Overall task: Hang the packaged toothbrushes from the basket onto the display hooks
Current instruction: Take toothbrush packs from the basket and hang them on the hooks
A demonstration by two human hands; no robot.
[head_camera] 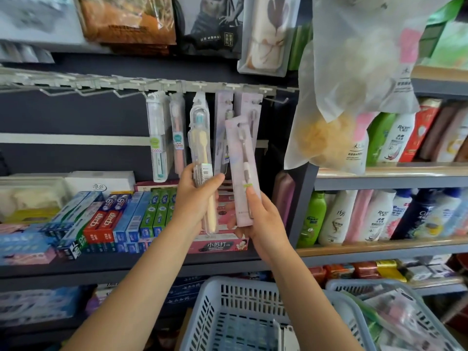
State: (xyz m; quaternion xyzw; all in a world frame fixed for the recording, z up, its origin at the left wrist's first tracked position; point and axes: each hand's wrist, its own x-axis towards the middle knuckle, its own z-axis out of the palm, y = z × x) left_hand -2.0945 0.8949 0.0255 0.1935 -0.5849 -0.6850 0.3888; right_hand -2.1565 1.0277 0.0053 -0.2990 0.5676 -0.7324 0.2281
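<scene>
My left hand grips a clear pack with a yellow toothbrush, held upright below the hook rail. My right hand pinches the lower end of a pale pink carded toothbrush pack, tilted slightly left, its top just below the hanging packs. Several toothbrush packs hang on the hooks; the hooks to the left are bare, and one bare hook sticks out at the right. A blue-grey basket sits below my arms.
Toothpaste boxes fill the shelf under the hooks. Shampoo bottles stand on the right shelves. A bagged bath sponge hangs close to the right of the hooks. A second basket with packs sits at lower right.
</scene>
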